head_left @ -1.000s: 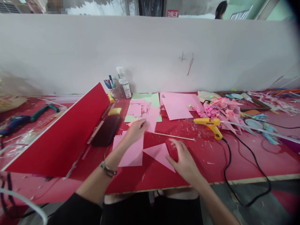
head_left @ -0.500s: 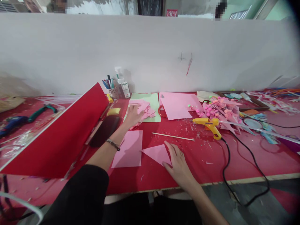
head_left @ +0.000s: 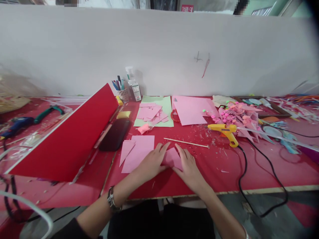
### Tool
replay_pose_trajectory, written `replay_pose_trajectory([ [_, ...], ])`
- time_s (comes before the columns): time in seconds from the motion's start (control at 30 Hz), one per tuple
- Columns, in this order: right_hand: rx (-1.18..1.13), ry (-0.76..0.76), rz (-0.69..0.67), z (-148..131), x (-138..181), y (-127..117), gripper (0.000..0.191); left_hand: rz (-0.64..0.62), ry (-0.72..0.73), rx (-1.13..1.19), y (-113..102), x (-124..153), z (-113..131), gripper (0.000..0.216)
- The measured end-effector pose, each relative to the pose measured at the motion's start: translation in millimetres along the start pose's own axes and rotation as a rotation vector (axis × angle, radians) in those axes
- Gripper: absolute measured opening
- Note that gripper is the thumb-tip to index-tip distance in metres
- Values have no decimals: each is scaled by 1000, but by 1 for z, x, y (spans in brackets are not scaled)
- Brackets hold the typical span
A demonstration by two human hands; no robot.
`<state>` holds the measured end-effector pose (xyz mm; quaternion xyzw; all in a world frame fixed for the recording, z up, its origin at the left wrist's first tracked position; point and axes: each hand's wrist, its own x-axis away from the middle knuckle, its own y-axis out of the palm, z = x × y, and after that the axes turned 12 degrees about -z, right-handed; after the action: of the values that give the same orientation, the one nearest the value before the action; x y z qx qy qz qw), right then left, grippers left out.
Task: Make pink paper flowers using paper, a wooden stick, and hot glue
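From my end, the 2 hands meet nearest me at the table's front. The left hand point(head_left: 156, 159) and right hand point(head_left: 188, 162) touch opposite sides of a pink paper piece point(head_left: 172, 158), with thumbs and fingers spread around it; whether they pinch it or only rest on it, I cannot tell. I judge this piece to be at an early stage: I see no finished form in it and no glue on it. Just left lies a pink rectangular sheet point(head_left: 146, 146), with a smaller pink offcut point(head_left: 127, 149) overlapping its edge. Farther out, the thin pale stick point(head_left: 185, 142) and yellow glue gun point(head_left: 224, 131) lie apart, untouched. Beyond, pink scraps point(head_left: 149, 113) are heaped on a green sheet point(head_left: 167, 103), and pink paper cones with pompoms point(head_left: 240, 119), probably finished work, crowd the right.

Against 0.5 s ago, the left hand has left the scraps and joined the right at the paper piece, and I now see the offcut on the rectangular sheet.
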<state>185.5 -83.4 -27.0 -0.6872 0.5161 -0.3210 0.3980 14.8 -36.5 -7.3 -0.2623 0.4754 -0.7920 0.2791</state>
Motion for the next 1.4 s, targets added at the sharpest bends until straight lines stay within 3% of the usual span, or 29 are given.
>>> replay_pose_trajectory([
  [0.27,-114,-72,-10,-1,4,-17,49,31,42,-29,-2,21,14,60],
  [0.43,-232,-147,-77,11,7,-32,33,-84,235,-141,-14,38,24,62],
  [0.63,-453,-263,-198,19,6,-36,33,-124,259,-235,-12,43,26,47],
  [0.8,-277,-347,-262,29,9,-35,30,-149,290,-344,1,37,26,29],
  [0.97,99,-288,-287,28,33,-48,42,-147,299,-388,11,35,30,30],
  [1.07,222,-279,-264,22,48,-51,42,-171,281,-299,14,34,33,28],
  [1.27,114,-248,-251,24,49,-38,31,-128,134,-18,19,32,33,40],
  [1.4,8,-226,-152,27,39,-31,18,-49,69,67,27,30,29,30],
])
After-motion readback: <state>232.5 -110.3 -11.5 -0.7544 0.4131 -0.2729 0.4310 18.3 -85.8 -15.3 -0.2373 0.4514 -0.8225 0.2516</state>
